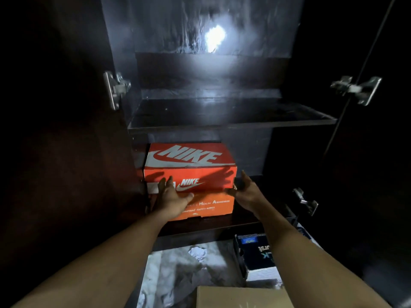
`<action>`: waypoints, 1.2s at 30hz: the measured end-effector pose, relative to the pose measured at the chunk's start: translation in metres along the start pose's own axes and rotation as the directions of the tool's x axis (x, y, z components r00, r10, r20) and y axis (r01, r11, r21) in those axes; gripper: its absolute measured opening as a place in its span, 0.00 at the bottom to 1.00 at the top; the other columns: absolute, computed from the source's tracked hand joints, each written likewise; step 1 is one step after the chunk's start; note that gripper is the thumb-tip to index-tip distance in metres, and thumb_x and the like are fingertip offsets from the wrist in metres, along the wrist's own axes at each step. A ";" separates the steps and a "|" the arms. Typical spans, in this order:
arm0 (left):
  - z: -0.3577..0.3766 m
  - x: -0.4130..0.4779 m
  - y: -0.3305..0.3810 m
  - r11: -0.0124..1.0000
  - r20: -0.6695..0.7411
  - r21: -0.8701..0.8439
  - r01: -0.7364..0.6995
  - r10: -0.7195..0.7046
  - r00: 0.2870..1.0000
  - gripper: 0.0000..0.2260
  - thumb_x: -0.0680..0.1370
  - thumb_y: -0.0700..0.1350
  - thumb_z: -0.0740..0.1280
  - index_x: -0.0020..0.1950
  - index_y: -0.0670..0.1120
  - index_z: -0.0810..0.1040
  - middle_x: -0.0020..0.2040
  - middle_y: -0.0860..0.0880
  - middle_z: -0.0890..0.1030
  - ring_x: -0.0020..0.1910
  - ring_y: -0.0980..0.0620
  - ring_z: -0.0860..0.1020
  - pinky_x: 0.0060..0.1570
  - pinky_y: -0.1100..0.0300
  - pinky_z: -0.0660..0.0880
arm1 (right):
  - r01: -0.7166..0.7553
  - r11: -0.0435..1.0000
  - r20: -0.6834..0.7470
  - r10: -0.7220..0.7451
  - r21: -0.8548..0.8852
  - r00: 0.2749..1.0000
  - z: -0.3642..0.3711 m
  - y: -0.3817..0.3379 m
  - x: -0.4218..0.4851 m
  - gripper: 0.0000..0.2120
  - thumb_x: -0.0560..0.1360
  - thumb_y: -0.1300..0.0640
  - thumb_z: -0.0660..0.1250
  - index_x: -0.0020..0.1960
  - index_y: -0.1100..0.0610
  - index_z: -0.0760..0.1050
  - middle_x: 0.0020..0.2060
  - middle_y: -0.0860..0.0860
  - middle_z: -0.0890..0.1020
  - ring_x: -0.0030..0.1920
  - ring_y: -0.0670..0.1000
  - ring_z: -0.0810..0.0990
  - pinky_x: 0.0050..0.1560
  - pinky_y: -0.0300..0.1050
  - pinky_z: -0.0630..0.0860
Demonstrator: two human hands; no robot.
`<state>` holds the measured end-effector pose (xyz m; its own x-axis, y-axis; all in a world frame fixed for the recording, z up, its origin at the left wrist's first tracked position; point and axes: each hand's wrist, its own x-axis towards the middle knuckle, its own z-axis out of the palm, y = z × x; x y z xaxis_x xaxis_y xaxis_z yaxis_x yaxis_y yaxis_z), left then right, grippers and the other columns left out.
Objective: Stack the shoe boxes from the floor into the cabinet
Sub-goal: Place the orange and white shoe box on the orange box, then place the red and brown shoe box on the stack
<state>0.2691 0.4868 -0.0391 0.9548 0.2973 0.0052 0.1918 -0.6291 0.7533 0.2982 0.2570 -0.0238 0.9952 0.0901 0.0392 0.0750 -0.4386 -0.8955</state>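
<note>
Two shelves crossed the dark laminate cabinet, over a marbled floor at six o'clock. Toward nine o'clock on the lower shelf sat the red-orange cardboard Nike shoe box, atop a plainer orange cardboard box. I judged it light, stiff, loose-lidded, best gripped at both ends. The left hand lay flat on its front, fingers straight; the right hand hovered spread beside its three o'clock corner, holding nothing.

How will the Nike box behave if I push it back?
The Nike box is squared cardboard, so it is probably stiff and should slide rather than roll. It sits on the lower box, so it may drag that box or overhang. Its weight cannot be judged.
</note>
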 end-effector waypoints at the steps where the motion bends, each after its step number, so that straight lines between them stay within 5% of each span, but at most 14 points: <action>1: -0.006 -0.011 0.008 1.000 0.037 0.010 -0.014 0.014 0.999 0.43 0.75 0.55 0.73 0.81 0.48 0.50 0.81 0.45 0.52 0.78 0.43 0.58 0.75 0.50 0.61 | -0.010 1.000 -0.005 0.010 -0.009 1.000 -0.009 -0.009 -0.010 0.32 0.74 0.61 0.74 0.72 0.47 0.65 0.57 0.43 0.78 0.57 0.48 0.77 0.63 0.47 0.72; 3: -0.019 -0.038 0.028 0.996 0.083 0.062 -0.072 0.066 0.994 0.43 0.75 0.55 0.73 0.81 0.47 0.50 0.81 0.45 0.51 0.78 0.45 0.57 0.73 0.56 0.59 | -0.031 0.998 -0.040 0.029 -0.049 0.999 -0.026 -0.032 -0.033 0.34 0.73 0.60 0.75 0.75 0.56 0.65 0.55 0.48 0.80 0.56 0.50 0.79 0.63 0.49 0.74; 6: -0.042 -0.085 0.064 0.982 0.127 0.081 -0.171 0.160 0.979 0.42 0.75 0.54 0.73 0.80 0.45 0.53 0.79 0.43 0.57 0.78 0.46 0.58 0.72 0.60 0.58 | -0.049 0.993 -0.066 0.042 -0.104 0.997 -0.063 -0.057 -0.065 0.32 0.62 0.49 0.78 0.64 0.55 0.76 0.56 0.53 0.83 0.58 0.55 0.82 0.61 0.55 0.77; 9: -0.065 -0.144 0.104 0.972 0.181 0.064 -0.225 0.211 0.961 0.38 0.75 0.55 0.73 0.79 0.45 0.59 0.77 0.44 0.61 0.76 0.47 0.62 0.69 0.61 0.61 | -0.131 0.984 -0.099 0.119 -0.118 0.988 -0.091 -0.112 -0.137 0.20 0.76 0.55 0.71 0.65 0.58 0.73 0.66 0.56 0.76 0.60 0.58 0.78 0.50 0.45 0.79; 14: -0.076 -0.245 0.134 0.937 0.277 0.045 -0.346 0.321 0.906 0.28 0.73 0.54 0.74 0.69 0.45 0.73 0.68 0.44 0.73 0.66 0.48 0.72 0.58 0.65 0.66 | -0.132 0.933 -0.151 0.085 -0.334 0.985 -0.120 -0.124 -0.256 0.40 0.73 0.47 0.74 0.78 0.55 0.59 0.72 0.55 0.71 0.71 0.55 0.70 0.69 0.47 0.70; 19: -0.058 -0.317 0.138 0.931 0.431 0.043 -0.362 0.310 0.847 0.36 0.74 0.61 0.71 0.77 0.45 0.65 0.75 0.45 0.66 0.71 0.45 0.69 0.65 0.56 0.70 | -0.248 0.876 -0.193 0.182 -0.413 0.964 -0.140 -0.094 -0.363 0.40 0.75 0.46 0.72 0.79 0.55 0.56 0.71 0.54 0.70 0.67 0.56 0.74 0.57 0.43 0.74; 23: -0.027 -0.367 0.137 0.846 0.496 0.130 -0.517 0.396 0.773 0.33 0.73 0.60 0.71 0.73 0.46 0.68 0.71 0.47 0.68 0.67 0.45 0.73 0.63 0.51 0.73 | -0.350 0.822 -0.265 0.252 -0.448 0.931 -0.157 -0.063 -0.423 0.39 0.75 0.46 0.71 0.78 0.57 0.57 0.71 0.55 0.73 0.66 0.55 0.76 0.61 0.42 0.73; 26: -0.004 -0.397 0.152 0.723 0.545 0.162 -0.671 0.502 0.672 0.30 0.73 0.60 0.70 0.71 0.48 0.70 0.69 0.49 0.69 0.66 0.45 0.73 0.60 0.49 0.74 | -0.451 0.781 -0.337 0.325 -0.431 0.884 -0.168 -0.052 -0.466 0.39 0.74 0.47 0.72 0.78 0.58 0.58 0.70 0.56 0.74 0.67 0.57 0.75 0.63 0.46 0.73; 32: 0.051 -0.458 0.194 0.577 0.640 -0.039 -0.816 0.641 0.423 0.25 0.73 0.60 0.68 0.66 0.49 0.72 0.67 0.49 0.70 0.64 0.45 0.74 0.56 0.49 0.76 | -0.647 0.677 -0.521 0.433 -0.350 0.735 -0.203 -0.018 -0.555 0.40 0.75 0.45 0.72 0.79 0.57 0.57 0.75 0.57 0.68 0.72 0.58 0.69 0.67 0.46 0.69; 36: 0.093 -0.493 0.205 0.455 0.705 -0.097 -0.885 0.660 0.262 0.27 0.75 0.59 0.68 0.71 0.51 0.69 0.70 0.51 0.68 0.65 0.46 0.73 0.52 0.54 0.73 | -0.751 0.619 -0.613 0.507 -0.229 0.606 -0.222 0.010 -0.620 0.39 0.74 0.47 0.73 0.78 0.55 0.59 0.73 0.56 0.69 0.71 0.57 0.70 0.68 0.48 0.70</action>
<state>-0.1414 0.1444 0.0515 0.5366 -0.8431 0.0350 -0.7800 -0.4798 0.4017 -0.3035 -0.0021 0.0411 0.6798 -0.7159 -0.1590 -0.6862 -0.5444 -0.4825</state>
